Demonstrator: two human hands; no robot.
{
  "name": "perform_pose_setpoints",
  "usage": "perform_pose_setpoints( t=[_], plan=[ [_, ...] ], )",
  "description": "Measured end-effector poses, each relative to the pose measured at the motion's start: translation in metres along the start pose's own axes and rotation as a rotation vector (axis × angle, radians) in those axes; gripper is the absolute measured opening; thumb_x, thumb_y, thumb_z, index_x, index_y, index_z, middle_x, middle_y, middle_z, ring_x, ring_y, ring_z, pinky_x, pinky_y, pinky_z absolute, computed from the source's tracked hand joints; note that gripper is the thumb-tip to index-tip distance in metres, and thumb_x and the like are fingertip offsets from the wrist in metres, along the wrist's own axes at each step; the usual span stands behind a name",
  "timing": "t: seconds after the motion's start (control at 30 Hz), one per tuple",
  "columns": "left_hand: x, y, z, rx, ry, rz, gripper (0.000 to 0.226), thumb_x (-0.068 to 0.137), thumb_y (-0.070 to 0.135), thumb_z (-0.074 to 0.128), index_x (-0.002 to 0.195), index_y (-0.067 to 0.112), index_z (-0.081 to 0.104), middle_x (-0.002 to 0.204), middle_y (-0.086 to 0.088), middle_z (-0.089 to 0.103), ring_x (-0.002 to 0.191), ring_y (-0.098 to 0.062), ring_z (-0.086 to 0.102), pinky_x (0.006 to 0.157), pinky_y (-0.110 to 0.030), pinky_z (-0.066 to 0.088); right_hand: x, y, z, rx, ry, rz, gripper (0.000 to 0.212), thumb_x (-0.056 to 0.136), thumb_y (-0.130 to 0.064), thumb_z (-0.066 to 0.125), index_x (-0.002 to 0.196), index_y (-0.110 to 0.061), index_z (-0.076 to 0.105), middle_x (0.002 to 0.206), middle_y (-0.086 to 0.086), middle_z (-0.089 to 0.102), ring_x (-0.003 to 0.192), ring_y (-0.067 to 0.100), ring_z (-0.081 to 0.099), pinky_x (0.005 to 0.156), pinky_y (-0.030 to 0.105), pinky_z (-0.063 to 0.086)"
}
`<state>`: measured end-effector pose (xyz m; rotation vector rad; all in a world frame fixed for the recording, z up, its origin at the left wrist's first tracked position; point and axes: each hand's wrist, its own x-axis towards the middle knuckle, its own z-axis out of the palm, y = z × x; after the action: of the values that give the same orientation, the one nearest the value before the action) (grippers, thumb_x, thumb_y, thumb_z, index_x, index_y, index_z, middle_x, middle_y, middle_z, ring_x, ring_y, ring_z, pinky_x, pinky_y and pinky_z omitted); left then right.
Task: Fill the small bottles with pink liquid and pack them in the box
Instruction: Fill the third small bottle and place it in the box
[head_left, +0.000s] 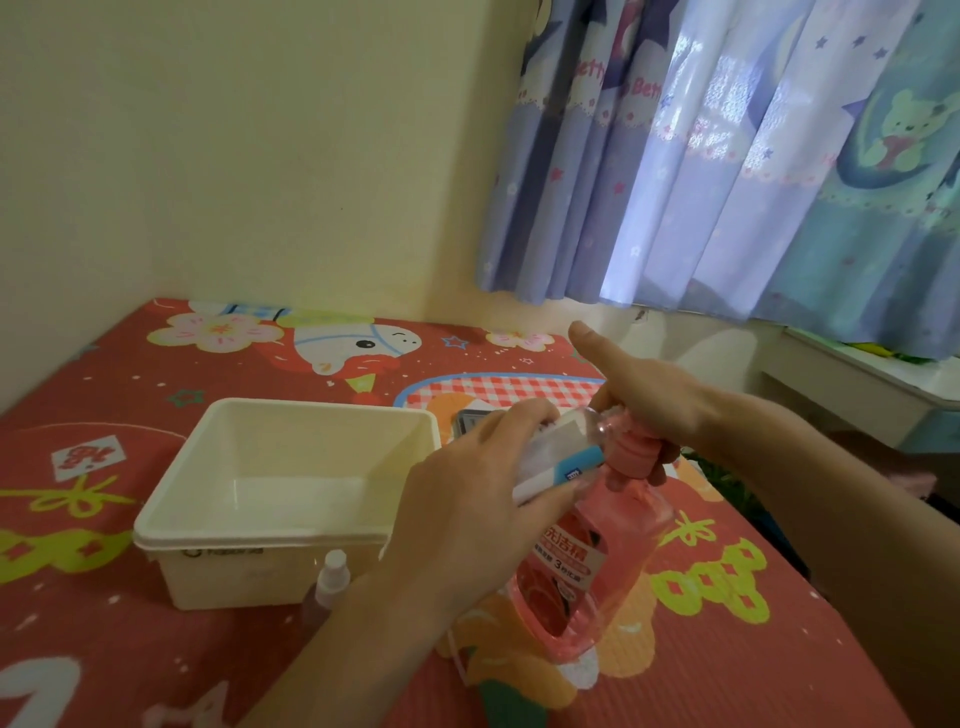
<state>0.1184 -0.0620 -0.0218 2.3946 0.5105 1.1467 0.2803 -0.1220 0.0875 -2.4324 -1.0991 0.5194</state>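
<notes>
Head view: the left hand (467, 499) curls round a small clear bottle (561, 452), tilting its mouth against the pump nozzle (631, 452) of the big pink liquid bottle (582, 561), evidently to catch the liquid. The right hand (654, 395) presses the pump head, fingers bent over it, thumb raised. 1 capped small spray bottle (330, 579) stands upright just near of the white box (291, 499), which shows nothing inside, on the red patterned mat (753, 649).

L hand (467, 499) fingers curled in a grip, R hand (644, 405) gripping w/ thumb stuck out, forearms converging.
</notes>
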Motion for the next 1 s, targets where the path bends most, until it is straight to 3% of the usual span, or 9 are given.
perform_pose_setpoints(
  t=[0.13,0.23,0.3,0.4,0.47,0.53,0.67,0.83,1.0],
  plan=[
    [0.0,0.002,-0.001,-0.013,0.033,0.004,0.046,0.087,0.066,0.057,0.124,0.042,0.044,0.1,0.027,0.049,0.075,0.0,0.05,0.053,-0.007,0.035,-0.005,-0.005,-0.012,0.01,-0.113,0.008,0.109,0.069,-0.097,0.01,0.096,-0.008,0.068,0.056,0.006,0.064,0.042,0.018,0.057,0.044,0.022,0.046],
    [0.0,0.003,-0.002,-0.006,0.053,-0.007,0.046,0.086,0.064,0.06,0.123,0.04,0.047,0.101,0.025,0.054,0.077,-0.002,0.053,0.056,-0.008,0.035,-0.005,-0.005,-0.007,0.025,-0.066,-0.003,0.103,0.071,-0.094,0.01,0.09,-0.011,0.067,0.047,-0.003,0.06,0.038,0.01,0.056,0.043,0.017,0.044],
    [0.0,0.001,-0.001,-0.005,0.038,-0.009,0.047,0.085,0.064,0.061,0.123,0.041,0.046,0.105,0.023,0.057,0.079,-0.003,0.053,0.057,-0.01,0.037,-0.004,-0.005,0.002,0.015,0.02,-0.039,0.089,0.079,-0.087,0.01,0.1,-0.018,0.064,0.045,-0.012,0.057,0.04,0.001,0.054,0.048,0.019,0.038],
    [-0.001,0.0,0.0,-0.013,0.005,-0.012,0.046,0.086,0.062,0.062,0.124,0.043,0.042,0.108,0.023,0.057,0.081,-0.003,0.053,0.059,-0.012,0.039,-0.004,-0.003,0.006,0.0,0.08,-0.065,0.094,0.082,-0.084,0.01,0.122,-0.018,0.064,0.051,-0.012,0.059,0.052,0.003,0.05,0.052,0.022,0.033],
    [-0.001,0.0,0.001,-0.02,-0.002,-0.018,0.047,0.086,0.062,0.063,0.123,0.045,0.041,0.103,0.025,0.053,0.079,-0.003,0.051,0.058,-0.009,0.035,-0.005,-0.003,0.002,-0.026,0.031,-0.039,0.099,0.077,-0.089,0.008,0.107,-0.016,0.066,0.039,-0.01,0.056,0.04,0.007,0.051,0.048,0.021,0.038],
    [-0.001,0.002,0.0,-0.034,0.007,-0.02,0.047,0.085,0.064,0.062,0.123,0.045,0.042,0.1,0.028,0.05,0.079,-0.001,0.049,0.057,-0.006,0.033,-0.007,-0.005,-0.007,-0.034,-0.045,-0.01,0.108,0.067,-0.096,0.006,0.095,-0.012,0.068,0.045,-0.003,0.063,0.037,0.012,0.055,0.046,0.021,0.044],
    [0.0,0.001,-0.001,-0.027,0.037,-0.028,0.048,0.084,0.067,0.061,0.122,0.044,0.045,0.098,0.028,0.049,0.076,0.0,0.05,0.055,-0.007,0.033,-0.006,-0.007,-0.007,-0.034,-0.05,-0.025,0.109,0.065,-0.098,0.008,0.09,-0.011,0.069,0.045,-0.005,0.061,0.036,0.01,0.053,0.045,0.021,0.044],
    [-0.001,0.0,-0.001,-0.02,0.008,-0.036,0.045,0.083,0.067,0.06,0.119,0.046,0.043,0.101,0.024,0.055,0.079,-0.003,0.053,0.057,-0.012,0.038,-0.006,-0.005,0.007,0.0,0.053,-0.087,0.091,0.086,-0.081,0.012,0.132,-0.018,0.059,0.032,-0.019,0.049,0.032,-0.006,0.048,0.052,0.022,0.029],
    [-0.001,0.003,-0.002,-0.044,-0.006,-0.037,0.049,0.084,0.066,0.063,0.123,0.044,0.045,0.102,0.026,0.054,0.081,-0.002,0.052,0.057,-0.007,0.033,-0.009,-0.007,-0.006,-0.019,-0.065,-0.012,0.102,0.072,-0.093,0.008,0.093,-0.011,0.065,0.039,-0.012,0.056,0.037,0.008,0.054,0.051,0.025,0.042]
  ],
)
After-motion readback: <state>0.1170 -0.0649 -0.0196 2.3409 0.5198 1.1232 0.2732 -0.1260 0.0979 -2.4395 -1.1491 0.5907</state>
